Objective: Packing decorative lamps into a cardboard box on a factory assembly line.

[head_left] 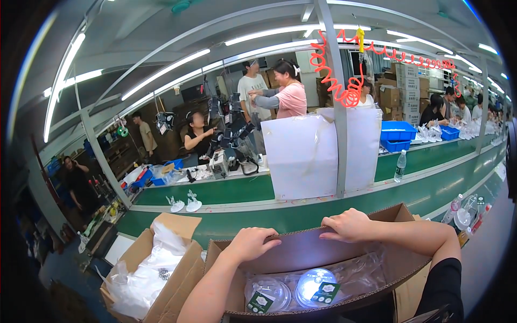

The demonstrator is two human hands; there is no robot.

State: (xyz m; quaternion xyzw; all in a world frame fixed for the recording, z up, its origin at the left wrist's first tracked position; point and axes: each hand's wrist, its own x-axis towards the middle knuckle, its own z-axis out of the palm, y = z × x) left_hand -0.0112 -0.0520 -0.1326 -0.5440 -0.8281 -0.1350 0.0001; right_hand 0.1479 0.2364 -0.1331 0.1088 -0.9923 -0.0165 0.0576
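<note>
A large open cardboard box (301, 250) stands right in front of me. My left hand (252, 243) grips the top edge of its far wall, thumb on the inner side. Farther right on the same edge, my right hand (347, 225) is closed over the cardboard in the same way. Down in the box lie a clear round plastic piece (272, 290) and a second round piece (316, 285) that glows bluish white. Each carries a dark green tag, and clear plastic bags (358, 274) lie around them.
To the left stands another cardboard box (177, 285) with white plastic bags inside. Behind runs a green conveyor (231, 188) bearing two small clear figurines (194, 202). Bottles (464, 215) stand at the right. A metal post (340, 161) and white boards rise beyond; several people work there.
</note>
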